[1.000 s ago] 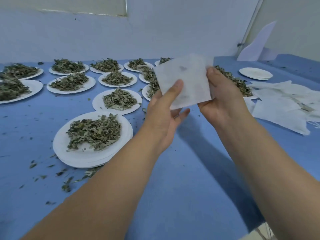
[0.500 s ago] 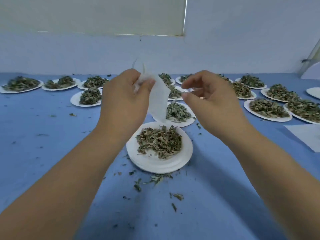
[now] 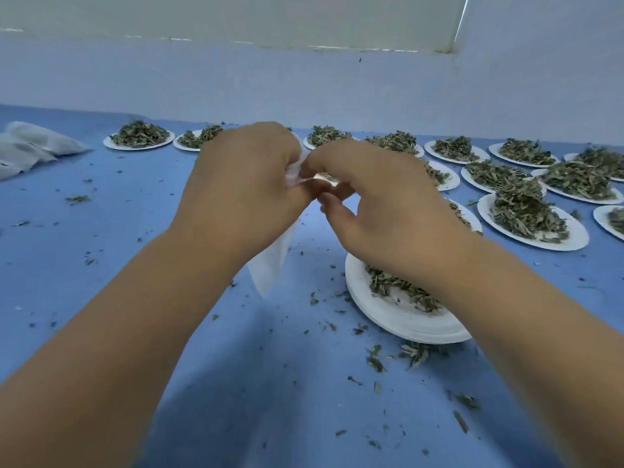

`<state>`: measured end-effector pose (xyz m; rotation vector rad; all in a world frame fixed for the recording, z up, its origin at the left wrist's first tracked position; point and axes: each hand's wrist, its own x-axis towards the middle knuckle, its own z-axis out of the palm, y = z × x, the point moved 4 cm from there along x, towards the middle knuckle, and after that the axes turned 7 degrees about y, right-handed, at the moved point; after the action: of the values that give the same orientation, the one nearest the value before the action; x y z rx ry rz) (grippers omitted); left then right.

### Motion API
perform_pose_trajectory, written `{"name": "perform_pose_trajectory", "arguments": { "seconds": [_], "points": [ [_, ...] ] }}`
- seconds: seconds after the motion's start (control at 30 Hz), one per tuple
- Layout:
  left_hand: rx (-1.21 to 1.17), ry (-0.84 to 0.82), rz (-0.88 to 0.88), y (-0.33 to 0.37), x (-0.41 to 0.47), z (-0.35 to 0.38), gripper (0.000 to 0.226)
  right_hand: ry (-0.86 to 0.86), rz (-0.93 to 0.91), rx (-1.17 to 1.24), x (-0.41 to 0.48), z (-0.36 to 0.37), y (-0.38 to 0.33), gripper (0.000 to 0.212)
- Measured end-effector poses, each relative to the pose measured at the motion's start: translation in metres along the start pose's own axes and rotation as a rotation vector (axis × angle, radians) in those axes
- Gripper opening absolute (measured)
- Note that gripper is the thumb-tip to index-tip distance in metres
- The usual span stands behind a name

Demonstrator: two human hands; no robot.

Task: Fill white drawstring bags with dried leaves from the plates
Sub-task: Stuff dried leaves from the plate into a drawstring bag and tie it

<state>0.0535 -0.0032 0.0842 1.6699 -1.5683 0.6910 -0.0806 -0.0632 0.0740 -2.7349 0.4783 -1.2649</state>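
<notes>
A white drawstring bag (image 3: 271, 265) hangs down from between my hands above the blue table. My left hand (image 3: 243, 184) grips its top edge, fingers curled round the fabric. My right hand (image 3: 378, 204) meets it at the bag's mouth and pinches the white edge with its fingertips. Under my right wrist sits a stack of white plates (image 3: 401, 319) with a heap of dried leaves (image 3: 398, 287) on top, partly hidden by my arm.
Several more plates of dried leaves (image 3: 526, 211) stand in rows at the back and right. Filled white bags (image 3: 37, 145) lie at the far left. Loose leaf bits (image 3: 374, 361) litter the blue cloth (image 3: 101, 238). A pale wall closes the back.
My view swung left, so the plates shifted right. My hands came together; the right one now pinches the bag's mouth, and the bag hangs lower beneath the left hand.
</notes>
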Motion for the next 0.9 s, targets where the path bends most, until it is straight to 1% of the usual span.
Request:
{"name": "perform_pose_trajectory", "arguments": {
  "seconds": [0.1,0.17,0.2,0.27,0.33,0.37,0.43,0.5,0.53,0.6,0.7,0.77,0.83,0.9],
  "points": [
    [-0.105,-0.173,-0.030,-0.008,0.002,0.007,0.031,-0.096,0.084,0.087,-0.005,0.006,0.008,0.023],
    [-0.177,-0.262,-0.074,-0.012,0.000,0.012,0.029,-0.155,0.166,0.164,-0.007,0.007,0.017,0.025],
    [-0.240,-0.303,-0.114,-0.014,-0.002,0.016,0.032,-0.171,0.185,0.163,-0.008,0.007,0.022,0.020],
    [-0.446,-0.404,-0.218,-0.019,-0.009,0.025,0.041,-0.163,0.228,0.175,-0.007,0.005,0.030,0.011],
    [-0.644,-0.548,-0.301,-0.018,-0.021,0.037,0.058,-0.134,0.316,0.318,-0.007,0.003,0.036,0.012],
    [-0.691,-0.606,-0.287,-0.015,-0.026,0.041,0.065,-0.134,0.361,0.431,-0.008,0.002,0.037,0.013],
    [-0.757,-0.655,-0.252,-0.008,-0.034,0.047,0.072,-0.155,0.405,0.606,-0.008,0.001,0.036,0.014],
    [-0.832,-0.640,-0.304,-0.007,-0.036,0.051,0.070,-0.210,0.417,0.673,-0.009,0.002,0.035,0.013],
    [-0.843,-0.609,-0.335,-0.008,-0.037,0.051,0.065,-0.244,0.417,0.673,-0.010,0.002,0.035,0.012],
    [-0.758,-0.540,-0.359,-0.010,-0.037,0.051,0.056,-0.304,0.404,0.603,-0.013,-0.001,0.034,0.013],
    [-0.557,-0.526,-0.321,-0.008,-0.039,0.049,0.046,-0.429,0.316,0.446,-0.018,-0.001,0.024,0.023],
    [-0.468,-0.512,-0.273,-0.001,-0.039,0.048,0.038,-0.493,0.283,0.391,-0.021,0.000,0.018,0.020],
    [-0.391,-0.476,-0.214,0.005,-0.039,0.046,0.037,-0.521,0.309,0.377,-0.024,0.002,0.015,0.021],
    [-0.326,-0.435,-0.169,0.006,-0.039,0.045,0.043,-0.540,0.328,0.348,-0.024,0.002,0.016,0.024]
  ]
}}
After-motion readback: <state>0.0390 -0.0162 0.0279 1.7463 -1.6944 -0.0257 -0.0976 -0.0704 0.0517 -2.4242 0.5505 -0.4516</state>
